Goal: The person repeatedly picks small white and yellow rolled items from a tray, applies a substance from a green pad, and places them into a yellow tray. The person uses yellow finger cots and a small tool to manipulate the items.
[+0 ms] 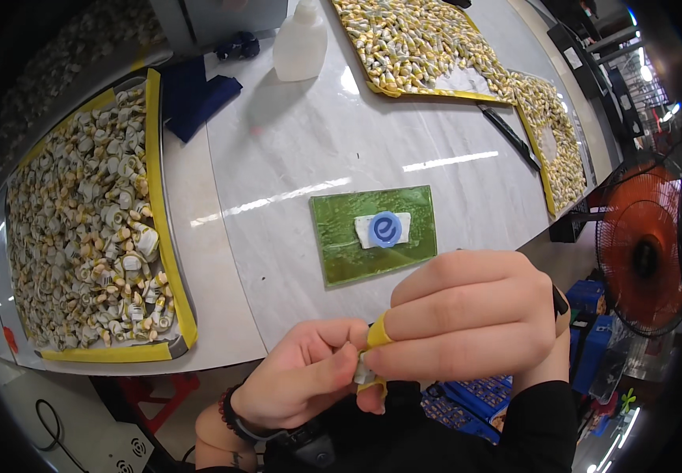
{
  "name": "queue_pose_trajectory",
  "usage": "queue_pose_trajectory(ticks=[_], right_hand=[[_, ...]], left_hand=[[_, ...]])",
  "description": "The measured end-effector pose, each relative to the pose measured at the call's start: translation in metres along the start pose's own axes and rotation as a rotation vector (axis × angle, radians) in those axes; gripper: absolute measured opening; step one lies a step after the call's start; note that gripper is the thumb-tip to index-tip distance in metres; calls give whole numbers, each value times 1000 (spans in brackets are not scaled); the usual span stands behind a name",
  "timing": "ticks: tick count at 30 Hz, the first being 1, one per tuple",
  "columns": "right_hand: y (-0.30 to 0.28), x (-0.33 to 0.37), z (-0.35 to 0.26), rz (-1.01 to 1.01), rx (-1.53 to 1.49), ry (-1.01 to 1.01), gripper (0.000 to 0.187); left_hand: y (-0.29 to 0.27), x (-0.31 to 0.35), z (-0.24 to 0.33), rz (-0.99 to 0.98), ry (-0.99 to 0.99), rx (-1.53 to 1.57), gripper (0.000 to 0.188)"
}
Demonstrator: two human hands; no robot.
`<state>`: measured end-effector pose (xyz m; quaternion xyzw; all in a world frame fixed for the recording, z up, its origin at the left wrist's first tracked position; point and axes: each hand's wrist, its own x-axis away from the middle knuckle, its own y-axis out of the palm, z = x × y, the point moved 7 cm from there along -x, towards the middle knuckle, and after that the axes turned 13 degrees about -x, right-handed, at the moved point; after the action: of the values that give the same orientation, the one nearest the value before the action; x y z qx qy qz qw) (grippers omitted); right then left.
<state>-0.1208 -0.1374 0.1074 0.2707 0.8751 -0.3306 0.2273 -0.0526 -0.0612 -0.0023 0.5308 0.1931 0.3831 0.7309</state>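
My left hand point(298, 378) and my right hand point(467, 315) meet close to my body, at the near edge of the table. Between their pinched fingertips is a small greyish-white piece point(365, 372), mostly hidden by the fingers. Yellow bands point(379, 331) show around the fingertips; I cannot tell if they belong to the piece or wrap the fingers. Just beyond my hands lies a green rectangular slab point(337, 260). On it rests a white patch point(365, 229) with a round blue disc point(385, 229) on top, bearing a darker curved mark.
On the left stands a yellow-edged tray point(187, 315) heaped with small white and tan pieces. Two more yellow-edged trays point(443, 96) point(547, 185) of small yellowish pieces are at the far right, with a black-handled tool point(508, 134) alongside. A white bottle point(300, 43) and dark blue cloth point(203, 106) sit behind.
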Motion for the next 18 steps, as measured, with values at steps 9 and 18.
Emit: queue_pose_trajectory(ticks=[9,18], right_hand=[[1,-1,-15,13,201,130,15],[-35,12,13,151,347,392,17]], left_hand=[[-3,6,24,322,306,-268,27],[0,28,42,443,707,-871,33]])
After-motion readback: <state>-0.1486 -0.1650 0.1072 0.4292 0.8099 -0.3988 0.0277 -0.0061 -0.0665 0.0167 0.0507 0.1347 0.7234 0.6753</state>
